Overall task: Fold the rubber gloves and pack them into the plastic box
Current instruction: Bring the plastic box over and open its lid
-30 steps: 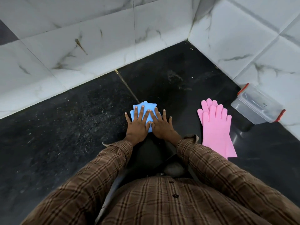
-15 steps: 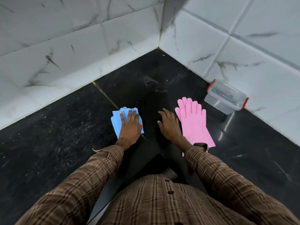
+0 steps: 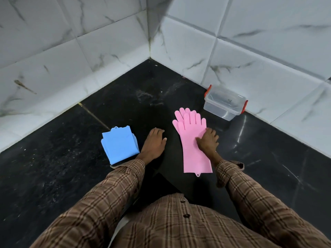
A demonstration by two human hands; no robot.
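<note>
A folded blue pair of rubber gloves (image 3: 119,144) lies on the black floor at left of centre. A pink pair of rubber gloves (image 3: 191,140) lies flat and stacked, fingers pointing away from me. My right hand (image 3: 208,141) rests palm down on the pink gloves' right edge, fingers spread. My left hand (image 3: 155,142) hovers or rests on the bare floor between the two pairs, holding nothing. A clear plastic box (image 3: 224,104) with red clips stands against the right wall, beyond the pink gloves.
White marble-look tiled walls (image 3: 89,51) meet in a corner ahead and enclose the black floor (image 3: 53,176) on the left and right. My brown plaid sleeves and shirt fill the lower part of the view.
Both hands left the blue folded gloves. My left hand slid right onto the floor; my right hand moved right and landed on the pink gloves. The view also turned towards the right.
</note>
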